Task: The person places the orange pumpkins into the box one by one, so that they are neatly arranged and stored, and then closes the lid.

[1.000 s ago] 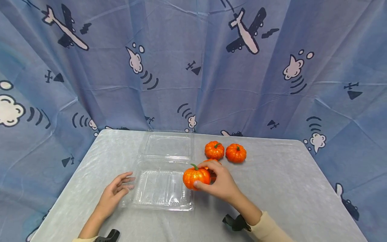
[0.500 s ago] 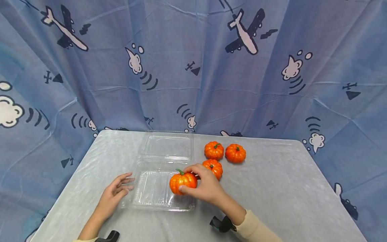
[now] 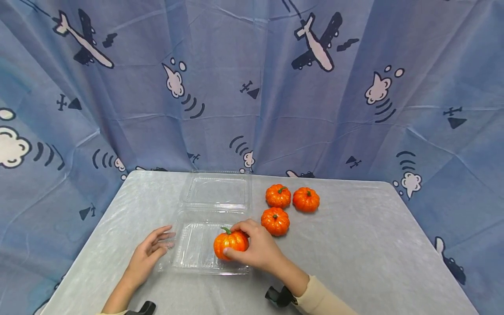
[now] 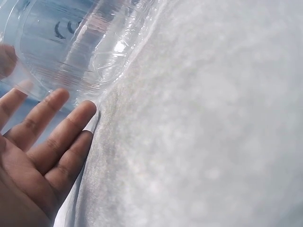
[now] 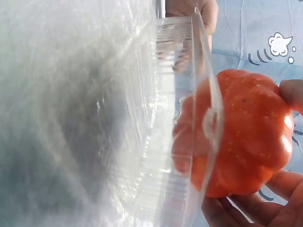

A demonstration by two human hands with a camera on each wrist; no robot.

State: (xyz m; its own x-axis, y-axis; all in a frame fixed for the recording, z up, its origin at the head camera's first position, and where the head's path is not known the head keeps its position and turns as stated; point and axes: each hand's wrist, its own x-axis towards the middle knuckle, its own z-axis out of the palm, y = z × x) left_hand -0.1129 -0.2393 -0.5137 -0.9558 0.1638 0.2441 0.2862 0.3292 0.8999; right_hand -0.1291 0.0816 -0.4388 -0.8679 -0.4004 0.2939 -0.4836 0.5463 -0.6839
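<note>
A small orange pumpkin with a green stem is gripped by my right hand, thumb at the front and fingers behind. It overlaps the right part of the base of a clear plastic clamshell box. In the right wrist view the pumpkin shows partly through the box wall. At the left side of the box is my left hand, fingers relaxed. The left wrist view has its fingertips right at the clear wall, some of them seen through the plastic.
Three more orange pumpkins stand right of the box: one at the back, one farther right, one nearer. The box lid lies folded back on the grey-white table. A blue patterned curtain hangs behind.
My right hand has carried the pumpkin left and slightly toward me, from the box's right edge to over its base. The nearer pumpkin behind it has come into view. My left hand has stayed put.
</note>
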